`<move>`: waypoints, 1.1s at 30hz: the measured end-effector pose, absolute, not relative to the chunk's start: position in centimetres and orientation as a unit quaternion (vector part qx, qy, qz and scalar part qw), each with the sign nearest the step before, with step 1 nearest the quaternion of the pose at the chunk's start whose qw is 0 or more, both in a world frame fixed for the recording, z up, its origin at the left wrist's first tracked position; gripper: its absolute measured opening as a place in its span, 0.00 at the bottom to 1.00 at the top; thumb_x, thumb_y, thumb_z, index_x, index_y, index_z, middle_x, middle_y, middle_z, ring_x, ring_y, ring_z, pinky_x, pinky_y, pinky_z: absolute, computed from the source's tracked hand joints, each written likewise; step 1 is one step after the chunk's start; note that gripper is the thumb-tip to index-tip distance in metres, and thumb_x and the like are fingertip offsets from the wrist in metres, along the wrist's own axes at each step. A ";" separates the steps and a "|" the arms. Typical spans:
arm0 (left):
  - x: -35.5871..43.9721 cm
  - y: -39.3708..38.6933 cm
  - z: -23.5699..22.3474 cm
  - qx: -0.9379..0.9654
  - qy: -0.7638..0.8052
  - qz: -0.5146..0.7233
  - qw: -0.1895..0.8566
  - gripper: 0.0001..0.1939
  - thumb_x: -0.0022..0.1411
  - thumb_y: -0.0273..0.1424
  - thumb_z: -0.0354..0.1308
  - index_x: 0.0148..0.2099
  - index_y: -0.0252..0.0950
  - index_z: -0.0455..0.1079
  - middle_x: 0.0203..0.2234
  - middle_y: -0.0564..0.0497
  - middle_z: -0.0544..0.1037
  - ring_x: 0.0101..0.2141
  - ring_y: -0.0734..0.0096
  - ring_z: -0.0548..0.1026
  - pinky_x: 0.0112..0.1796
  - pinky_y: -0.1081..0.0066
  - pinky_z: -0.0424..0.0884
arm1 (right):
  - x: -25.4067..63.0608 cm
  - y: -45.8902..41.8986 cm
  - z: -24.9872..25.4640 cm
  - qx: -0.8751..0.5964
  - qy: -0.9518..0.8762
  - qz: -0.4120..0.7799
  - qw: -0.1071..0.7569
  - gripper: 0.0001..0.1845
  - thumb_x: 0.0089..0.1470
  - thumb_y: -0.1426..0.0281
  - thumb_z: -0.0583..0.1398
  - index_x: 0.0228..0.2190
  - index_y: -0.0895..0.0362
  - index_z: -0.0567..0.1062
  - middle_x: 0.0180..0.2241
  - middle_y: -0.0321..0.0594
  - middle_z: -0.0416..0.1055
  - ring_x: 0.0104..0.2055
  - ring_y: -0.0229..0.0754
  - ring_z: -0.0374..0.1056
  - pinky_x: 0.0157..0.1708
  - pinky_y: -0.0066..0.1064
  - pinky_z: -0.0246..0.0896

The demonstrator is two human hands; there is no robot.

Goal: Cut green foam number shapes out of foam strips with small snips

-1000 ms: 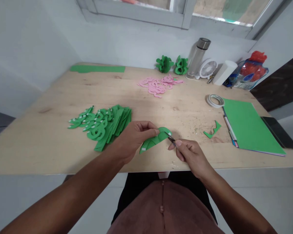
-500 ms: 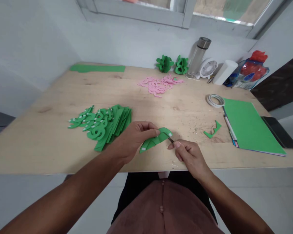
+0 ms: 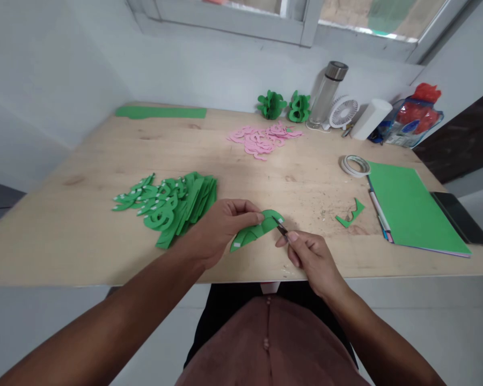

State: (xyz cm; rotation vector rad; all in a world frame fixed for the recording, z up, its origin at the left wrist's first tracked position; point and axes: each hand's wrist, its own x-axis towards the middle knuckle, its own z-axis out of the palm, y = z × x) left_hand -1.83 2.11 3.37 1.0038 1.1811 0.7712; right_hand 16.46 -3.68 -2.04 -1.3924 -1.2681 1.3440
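Note:
My left hand [image 3: 233, 222] pinches a curved green foam-like or paper piece [image 3: 249, 234] above the front of the table. Small white patches mark both ends of this piece. In my right hand [image 3: 308, 254] is a pair of small dark scissors [image 3: 282, 229], their blades at the right end of the green piece. The fingers cover the scissors' handles. Left of my left hand lies a pile of green cut pieces and strips [image 3: 185, 203], several with white patches. A jagged green offcut [image 3: 351, 213] rests to the right of my right hand.
Pink cut pieces [image 3: 260, 140] lie farther back, before two green folded paper shapes [image 3: 271, 104]. A bottle [image 3: 328, 94], a small fan [image 3: 344, 111] and a bag [image 3: 412, 120] line the wall. Tape rolls [image 3: 355, 166] and green sheets [image 3: 418, 209] are at right.
The scissors' blades have shifted slightly at the right end of the green piece and show more clearly. My left hand holds nearly the same place.

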 end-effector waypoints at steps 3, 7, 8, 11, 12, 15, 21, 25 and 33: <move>-1.9 2.2 3.5 0.443 0.517 0.338 0.650 0.07 0.43 0.33 0.67 0.20 0.38 0.74 0.18 0.55 0.71 0.23 0.75 0.65 0.27 0.73 0.61 | 16.6 -3.6 -1.9 -0.548 -0.505 0.535 0.398 0.28 0.57 0.47 0.56 0.27 0.58 0.79 0.13 0.28 0.54 0.16 0.34 0.48 0.19 0.28 0.46; -1.9 2.2 3.6 0.454 0.523 0.329 0.642 0.07 0.43 0.33 0.66 0.20 0.38 0.74 0.18 0.55 0.71 0.23 0.75 0.65 0.26 0.73 0.60 | 16.7 -3.5 -1.8 -0.543 -0.506 0.538 0.399 0.28 0.56 0.46 0.57 0.26 0.58 0.78 0.12 0.27 0.54 0.16 0.33 0.48 0.19 0.28 0.47; -1.9 2.3 3.6 0.458 0.524 0.327 0.640 0.07 0.43 0.33 0.66 0.20 0.38 0.74 0.17 0.55 0.71 0.22 0.75 0.64 0.26 0.72 0.60 | 16.7 -3.5 -1.8 -0.542 -0.506 0.540 0.398 0.28 0.56 0.45 0.57 0.26 0.58 0.78 0.12 0.27 0.54 0.16 0.33 0.48 0.19 0.28 0.47; -2.0 2.3 3.5 0.468 0.525 0.318 0.636 0.07 0.43 0.34 0.66 0.20 0.38 0.73 0.18 0.54 0.71 0.22 0.74 0.64 0.25 0.72 0.60 | 16.7 -3.5 -1.8 -0.542 -0.505 0.544 0.395 0.28 0.56 0.45 0.57 0.26 0.58 0.78 0.12 0.27 0.54 0.16 0.33 0.48 0.19 0.28 0.46; -2.0 2.3 3.5 0.470 0.525 0.316 0.635 0.07 0.43 0.34 0.65 0.20 0.38 0.74 0.18 0.54 0.71 0.22 0.74 0.64 0.25 0.72 0.60 | 16.7 -3.5 -1.9 -0.541 -0.505 0.544 0.395 0.28 0.56 0.45 0.57 0.26 0.58 0.78 0.13 0.27 0.53 0.16 0.33 0.48 0.19 0.28 0.46; -2.0 2.4 3.5 0.471 0.526 0.314 0.635 0.07 0.43 0.34 0.65 0.20 0.38 0.73 0.18 0.54 0.71 0.22 0.74 0.64 0.25 0.72 0.60 | 16.6 -3.6 -1.9 -0.541 -0.507 0.542 0.395 0.28 0.56 0.46 0.57 0.26 0.58 0.78 0.13 0.27 0.53 0.16 0.33 0.47 0.19 0.28 0.45; -2.1 2.4 3.4 0.468 0.521 0.326 0.634 0.07 0.44 0.34 0.66 0.20 0.38 0.74 0.17 0.54 0.71 0.22 0.75 0.64 0.25 0.73 0.60 | 16.4 -3.8 -1.6 -0.551 -0.503 0.537 0.394 0.27 0.56 0.47 0.57 0.25 0.57 0.78 0.13 0.28 0.53 0.16 0.33 0.47 0.17 0.28 0.44; -2.2 2.4 3.4 0.468 0.519 0.325 0.637 0.06 0.44 0.33 0.67 0.20 0.38 0.75 0.18 0.54 0.72 0.22 0.75 0.65 0.25 0.73 0.60 | 16.5 -3.8 -1.6 -0.546 -0.495 0.542 0.403 0.25 0.56 0.48 0.59 0.25 0.58 0.78 0.13 0.27 0.53 0.16 0.33 0.46 0.17 0.27 0.44; -2.3 2.4 3.5 0.480 0.520 0.317 0.631 0.05 0.44 0.32 0.66 0.20 0.38 0.75 0.18 0.54 0.73 0.23 0.74 0.66 0.26 0.73 0.61 | 16.7 -3.8 -1.6 -0.543 -0.491 0.555 0.396 0.26 0.55 0.48 0.59 0.25 0.58 0.77 0.13 0.26 0.51 0.16 0.32 0.44 0.17 0.28 0.41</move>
